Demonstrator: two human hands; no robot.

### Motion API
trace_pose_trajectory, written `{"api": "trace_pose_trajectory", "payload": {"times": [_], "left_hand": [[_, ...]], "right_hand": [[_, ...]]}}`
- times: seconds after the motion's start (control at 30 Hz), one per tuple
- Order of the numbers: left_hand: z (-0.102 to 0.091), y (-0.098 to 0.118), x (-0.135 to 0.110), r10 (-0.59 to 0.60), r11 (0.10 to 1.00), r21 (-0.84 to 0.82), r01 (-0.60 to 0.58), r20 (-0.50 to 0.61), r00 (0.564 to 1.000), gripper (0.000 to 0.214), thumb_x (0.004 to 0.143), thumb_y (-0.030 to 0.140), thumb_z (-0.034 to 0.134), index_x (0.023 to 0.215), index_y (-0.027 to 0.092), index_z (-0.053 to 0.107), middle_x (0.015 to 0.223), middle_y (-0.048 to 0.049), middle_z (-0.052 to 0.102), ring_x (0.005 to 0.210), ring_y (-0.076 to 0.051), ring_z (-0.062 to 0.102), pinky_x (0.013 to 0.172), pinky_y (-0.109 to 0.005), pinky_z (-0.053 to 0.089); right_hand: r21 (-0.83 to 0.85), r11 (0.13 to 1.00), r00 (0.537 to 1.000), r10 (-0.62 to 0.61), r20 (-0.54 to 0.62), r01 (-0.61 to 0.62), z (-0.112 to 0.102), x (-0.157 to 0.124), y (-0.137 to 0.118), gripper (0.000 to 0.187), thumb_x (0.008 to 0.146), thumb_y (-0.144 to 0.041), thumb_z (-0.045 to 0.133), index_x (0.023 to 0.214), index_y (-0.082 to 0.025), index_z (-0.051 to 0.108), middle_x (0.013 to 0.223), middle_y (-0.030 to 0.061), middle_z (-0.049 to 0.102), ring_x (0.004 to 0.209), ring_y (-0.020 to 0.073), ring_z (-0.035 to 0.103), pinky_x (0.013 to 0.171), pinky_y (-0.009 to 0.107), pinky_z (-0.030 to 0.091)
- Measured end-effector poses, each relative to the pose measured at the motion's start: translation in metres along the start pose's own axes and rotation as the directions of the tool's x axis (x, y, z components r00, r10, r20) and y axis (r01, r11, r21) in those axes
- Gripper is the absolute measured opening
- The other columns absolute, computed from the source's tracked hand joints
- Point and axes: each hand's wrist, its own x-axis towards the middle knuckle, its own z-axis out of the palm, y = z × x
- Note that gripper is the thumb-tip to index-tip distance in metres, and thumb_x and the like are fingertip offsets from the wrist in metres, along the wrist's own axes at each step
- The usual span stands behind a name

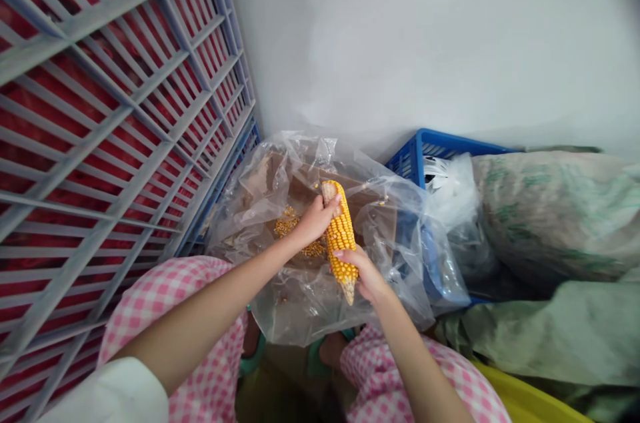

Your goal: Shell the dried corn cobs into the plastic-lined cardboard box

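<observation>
An ear of corn [342, 230] is held between both hands, tilted, with its pointed tip towards me. Yellow kernels cover most of it, and a pale bare patch of cob shows near the far end. My left hand [319, 218] grips the upper part, thumb on the cob beside the bare patch. Lower down, my right hand [367, 270] is wrapped round the ear near the tip, thumb across the kernels. Beneath them lies a clear plastic bag [295, 306] lining a cardboard box [320, 186]. Loose corn kernels [286, 222] lie inside it, partly hidden by my left hand.
A grey slatted plastic panel [125, 110] with red behind it rises at the left. On the right stand a blue crate [419, 150], a white plastic bag [453, 193] and a large woven sack [560, 210]. A white wall [400, 36] closes off the back.
</observation>
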Motion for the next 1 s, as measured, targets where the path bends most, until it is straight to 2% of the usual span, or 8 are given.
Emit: {"api": "trace_pose_trajectory", "payload": {"times": [0.17, 0.27, 0.4, 0.5, 0.6, 0.73, 0.87, 1.0], "left_hand": [[-0.002, 0.003, -0.001, 0.011, 1.000, 0.001, -0.011, -0.022, 1.000, 0.039, 0.075, 0.055, 0.040, 0.077, 0.017, 0.051, 0.081, -0.0079, 0.061, 0.080, -0.022, 0.055, 0.071, -0.029, 0.038], [-0.003, 0.005, -0.004, 0.009, 1.000, 0.013, -0.008, -0.044, 0.999, 0.034, 0.076, 0.051, 0.043, 0.072, 0.018, 0.049, 0.074, -0.0060, 0.060, 0.072, -0.019, 0.055, 0.066, -0.028, 0.039], [-0.001, 0.005, -0.004, -0.010, 0.999, -0.049, 0.010, 0.013, 1.000, 0.034, 0.079, 0.050, 0.038, 0.080, 0.018, 0.051, 0.076, -0.0065, 0.060, 0.067, -0.019, 0.055, 0.058, -0.027, 0.040], [0.000, 0.005, -0.002, 0.008, 0.985, -0.170, 0.004, 0.065, 0.998, 0.041, 0.082, 0.049, 0.028, 0.095, 0.019, 0.053, 0.091, -0.0084, 0.062, 0.080, -0.020, 0.057, 0.061, -0.027, 0.042], [-0.002, 0.009, 0.000, 0.052, 0.985, -0.167, -0.050, 0.006, 0.999, 0.045, 0.082, 0.051, 0.027, 0.098, 0.018, 0.054, 0.103, -0.0095, 0.059, 0.096, -0.021, 0.054, 0.071, -0.027, 0.041], [-0.004, 0.015, 0.000, 0.031, 0.990, -0.133, -0.041, -0.075, 0.997, 0.053, 0.076, 0.059, 0.033, 0.106, 0.017, 0.045, 0.098, -0.0108, 0.059, 0.089, -0.021, 0.056, 0.073, -0.029, 0.040], [-0.002, 0.011, 0.000, 0.009, 0.992, -0.120, -0.027, -0.145, 0.989, 0.058, 0.073, 0.065, 0.032, 0.104, 0.016, 0.043, 0.099, -0.0117, 0.058, 0.091, -0.021, 0.054, 0.077, -0.029, 0.038], [-0.004, 0.000, 0.005, -0.072, 0.987, -0.160, 0.033, -0.244, 0.967, 0.059, 0.075, 0.067, 0.020, 0.089, 0.016, 0.048, 0.092, -0.0107, 0.058, 0.087, -0.021, 0.054, 0.075, -0.030, 0.039]], "right_hand": [[0.027, 0.999, 0.998, 0.046, -0.039, -0.045, -0.003, 0.000, 0.000, 0.038, 0.050, -0.027, 0.066, 0.084, -0.016, 0.053, 0.064, -0.0005, 0.057, 0.054, 0.0137, 0.052, 0.049, 0.025, 0.040], [0.083, 0.996, 0.999, 0.036, 0.000, -0.036, -0.003, 0.000, 0.002, 0.032, 0.051, -0.030, 0.063, 0.078, -0.015, 0.054, 0.059, 0.0004, 0.056, 0.050, 0.0139, 0.051, 0.049, 0.026, 0.040], [0.080, 0.997, 1.000, 0.015, 0.017, -0.016, -0.004, 0.001, 0.001, 0.031, 0.052, -0.032, 0.061, 0.078, -0.016, 0.054, 0.059, 0.0001, 0.055, 0.051, 0.0142, 0.051, 0.049, 0.026, 0.039], [0.010, 1.000, 1.000, -0.028, 0.003, 0.028, -0.006, 0.002, -0.004, 0.031, 0.055, -0.031, 0.062, 0.081, -0.017, 0.054, 0.064, -0.0008, 0.054, 0.055, 0.0128, 0.050, 0.051, 0.024, 0.037], [-0.136, 0.978, 0.987, -0.149, 0.054, 0.156, -0.007, 0.002, -0.008, 0.028, 0.059, -0.029, 0.062, 0.082, -0.016, 0.054, 0.070, -0.0012, 0.054, 0.061, 0.0114, 0.048, 0.056, 0.023, 0.036], [-0.481, 0.830, 0.947, -0.320, 0.004, 0.283, 0.000, 0.002, -0.006, 0.032, 0.060, -0.034, 0.062, 0.086, -0.017, 0.052, 0.078, 0.0008, 0.056, 0.068, 0.0139, 0.048, 0.062, 0.025, 0.035], [-0.767, 0.634, 0.925, -0.343, -0.163, 0.100, 0.020, -0.002, 0.008, 0.038, 0.061, -0.044, 0.061, 0.087, -0.019, 0.049, 0.072, 0.0030, 0.057, 0.062, 0.0163, 0.049, 0.056, 0.026, 0.031], [-0.858, 0.513, 0.917, -0.349, -0.192, 0.016, 0.041, -0.004, 0.024, 0.038, 0.063, -0.047, 0.057, 0.087, -0.020, 0.047, 0.065, 0.0043, 0.057, 0.055, 0.0166, 0.048, 0.050, 0.025, 0.025]]}}
